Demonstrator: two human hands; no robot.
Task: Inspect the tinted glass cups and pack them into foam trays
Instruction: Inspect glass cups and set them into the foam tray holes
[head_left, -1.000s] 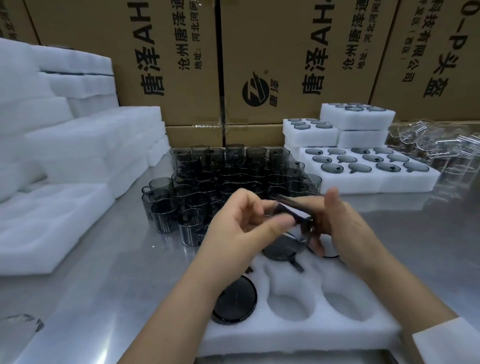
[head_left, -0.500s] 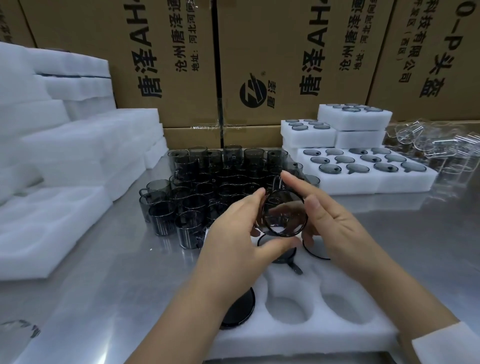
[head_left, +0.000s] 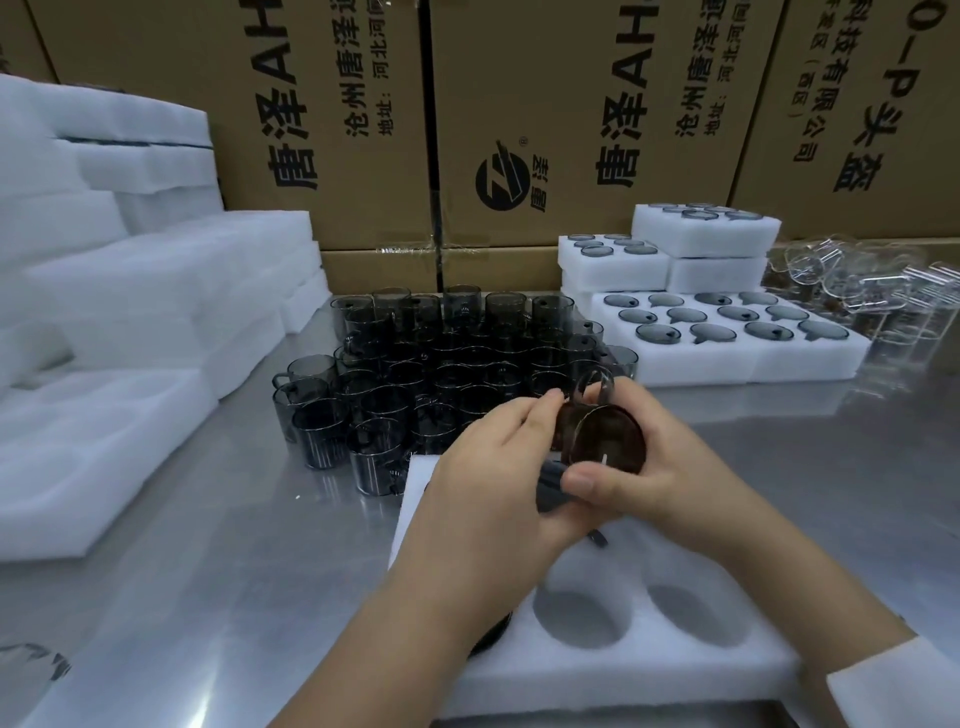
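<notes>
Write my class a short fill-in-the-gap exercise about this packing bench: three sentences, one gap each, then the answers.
1. The left hand and right hand hold a tinted glass cup over a white ____ tray.
2. The filled trays sit to the ____ of the loose cups.
3. The glassware at the far right is ____, not tinted.

Answers: foam; right; clear

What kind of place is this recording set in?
Likely a factory packing station: printed cartons behind a steel table, dozens of tinted glass cups, and stacked white foam trays.
</notes>
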